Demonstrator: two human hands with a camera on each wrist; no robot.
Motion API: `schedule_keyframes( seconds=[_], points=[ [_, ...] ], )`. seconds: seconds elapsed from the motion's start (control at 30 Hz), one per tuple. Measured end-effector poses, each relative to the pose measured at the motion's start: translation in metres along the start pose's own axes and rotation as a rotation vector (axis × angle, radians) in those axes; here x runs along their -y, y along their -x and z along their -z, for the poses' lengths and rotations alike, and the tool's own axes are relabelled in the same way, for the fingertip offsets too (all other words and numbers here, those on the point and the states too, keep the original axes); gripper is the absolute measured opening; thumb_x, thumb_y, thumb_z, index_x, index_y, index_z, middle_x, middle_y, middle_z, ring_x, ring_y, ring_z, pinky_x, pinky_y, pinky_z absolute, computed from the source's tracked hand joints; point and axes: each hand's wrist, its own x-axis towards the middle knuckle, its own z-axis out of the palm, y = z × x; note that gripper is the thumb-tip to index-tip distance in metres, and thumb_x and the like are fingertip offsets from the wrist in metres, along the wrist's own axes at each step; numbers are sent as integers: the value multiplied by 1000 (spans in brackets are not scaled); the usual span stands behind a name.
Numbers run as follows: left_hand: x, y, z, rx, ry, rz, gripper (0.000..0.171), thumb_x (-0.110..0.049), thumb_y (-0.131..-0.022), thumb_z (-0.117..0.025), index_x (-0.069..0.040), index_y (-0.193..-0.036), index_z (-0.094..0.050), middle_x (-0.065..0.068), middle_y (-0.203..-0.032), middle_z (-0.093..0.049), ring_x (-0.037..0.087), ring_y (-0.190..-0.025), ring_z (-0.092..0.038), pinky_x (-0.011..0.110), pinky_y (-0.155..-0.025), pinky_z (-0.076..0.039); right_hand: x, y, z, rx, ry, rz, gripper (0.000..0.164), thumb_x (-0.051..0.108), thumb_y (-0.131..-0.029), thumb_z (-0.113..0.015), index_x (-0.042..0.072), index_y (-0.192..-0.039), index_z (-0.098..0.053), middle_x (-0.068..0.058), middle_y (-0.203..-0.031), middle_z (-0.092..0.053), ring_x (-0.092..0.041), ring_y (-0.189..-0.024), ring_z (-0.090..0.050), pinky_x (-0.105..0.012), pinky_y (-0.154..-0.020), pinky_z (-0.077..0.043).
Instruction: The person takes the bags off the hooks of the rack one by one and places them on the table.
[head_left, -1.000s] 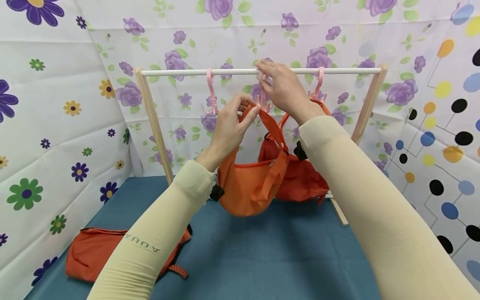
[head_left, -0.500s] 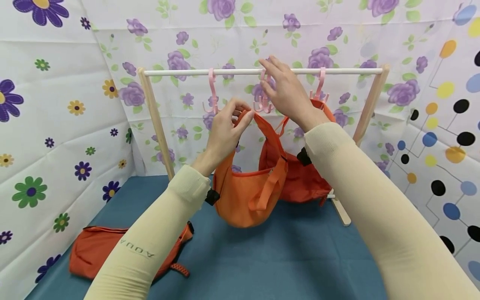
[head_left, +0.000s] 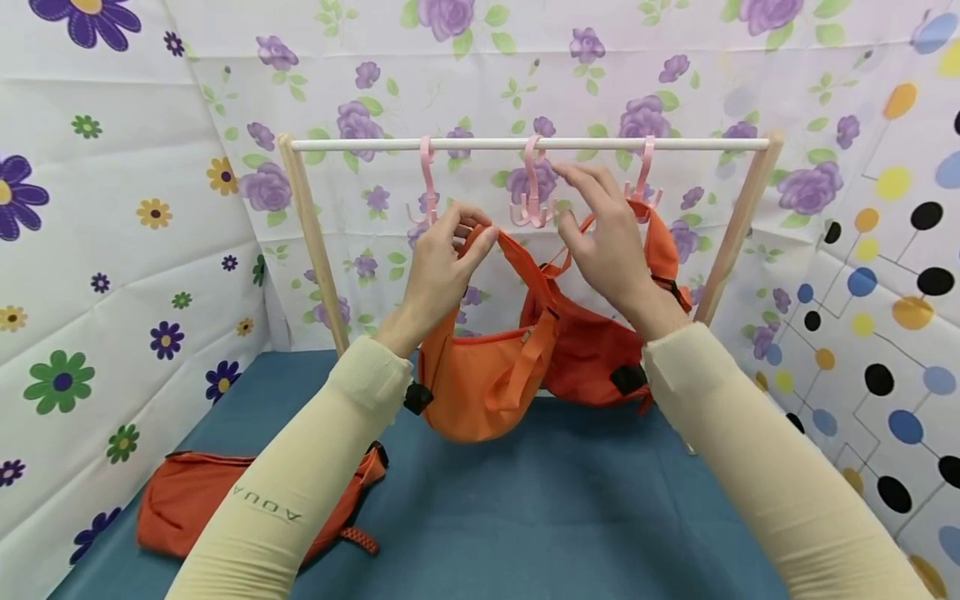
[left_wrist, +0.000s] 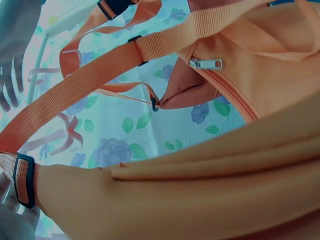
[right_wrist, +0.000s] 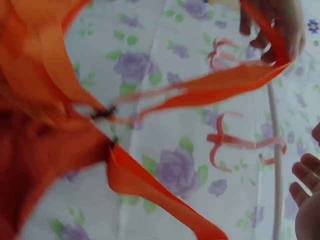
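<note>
My left hand (head_left: 445, 254) pinches the top of the strap of an orange shoulder bag (head_left: 480, 387), which hangs below it in front of the rack. In the left wrist view the bag's webbing strap (left_wrist: 95, 82) and zipper pull (left_wrist: 206, 64) show close up. My right hand (head_left: 607, 237) is held up with fingers apart and nothing in them, just right of the middle pink hook (head_left: 533, 196). That hook hangs from the white rail (head_left: 360, 145) with no bag on it. Behind my right hand a red-orange bag (head_left: 588, 350) hangs from the right pink hook (head_left: 643, 175).
A left pink hook (head_left: 427, 179) also hangs on the rail, between wooden rack posts (head_left: 311, 242). Another red bag (head_left: 195, 500) lies on the blue tabletop (head_left: 480, 533) at the left, partly behind my left sleeve. Patterned cloth walls (head_left: 465, 83) surround the table.
My right hand has come off the rail and middle hook, moving right and down. My left hand has shifted left and slightly down, carrying the orange bag away from the hook.
</note>
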Motion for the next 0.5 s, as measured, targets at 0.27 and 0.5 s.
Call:
schedule_keyframes(
  seconds=[0.27, 0.5],
  points=[
    [2, 1, 2, -3, -10, 15, 20, -26, -104, -67, -8, -114, -65, 5, -104, -70, 18, -94, -67, 33, -83, -55, -15, 55, -11, 61, -67, -87, 45, 1, -99, -58, 8, -144, -61, -13, -135, -60, -29, -121, -54, -48, -104, -44],
    [2, 5, 4, -4, -11, 30, 22, -27, -104, -67, -8, -115, -65, 6, -105, -70, 18, -93, -66, 33, -81, -54, -30, 90, -26, 204, -196, -259, 56, 9, -104, -61, 7, -157, -43, -20, -137, -53, -37, -128, -55, -55, -111, -42]
  ],
)
